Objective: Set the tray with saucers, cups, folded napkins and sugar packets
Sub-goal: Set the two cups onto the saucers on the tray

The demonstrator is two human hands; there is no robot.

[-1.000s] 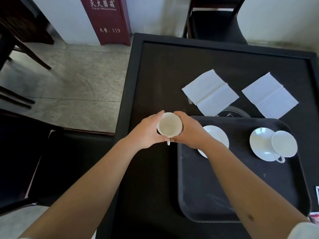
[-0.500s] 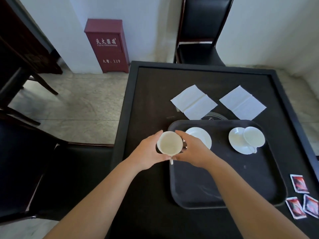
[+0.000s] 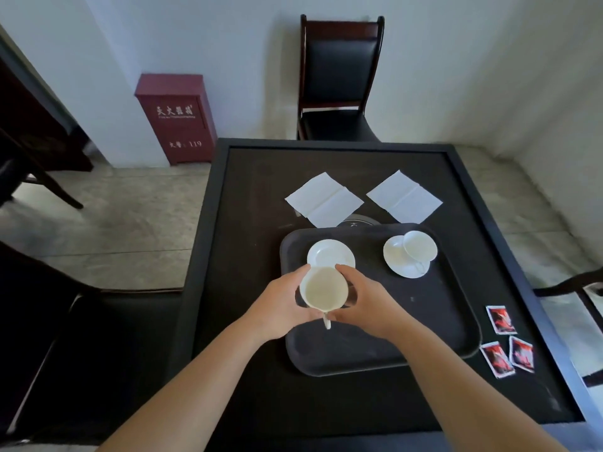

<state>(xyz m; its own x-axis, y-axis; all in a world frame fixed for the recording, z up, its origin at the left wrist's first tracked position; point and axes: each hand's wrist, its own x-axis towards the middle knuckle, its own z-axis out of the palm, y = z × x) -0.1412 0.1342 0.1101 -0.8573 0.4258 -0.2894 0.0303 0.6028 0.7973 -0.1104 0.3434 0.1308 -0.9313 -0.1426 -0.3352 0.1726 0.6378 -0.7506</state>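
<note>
I hold a white cup (image 3: 323, 290) between my left hand (image 3: 280, 306) and my right hand (image 3: 367, 305), its handle pointing toward me. It hovers over the left part of the black tray (image 3: 434, 324), just in front of an empty white saucer (image 3: 329, 254). At the tray's far right a second saucer (image 3: 396, 261) carries another cup (image 3: 419, 246). Two unfolded white napkins (image 3: 324, 199) (image 3: 404, 197) lie on the table beyond the tray. Three red sugar packets (image 3: 501, 319) (image 3: 496, 358) (image 3: 522, 353) lie to the right of the tray.
The dark square table (image 3: 248, 223) has a raised rim. A black chair (image 3: 339, 83) stands at its far side and another chair (image 3: 574, 288) at the right. A red cabinet (image 3: 176, 119) stands by the wall at left. A dark seat (image 3: 107, 337) is beside me on the left.
Both hands have carried the cup rightward from beside the tray to above its left part, near the empty saucer. My view has pulled back and tilted up.
</note>
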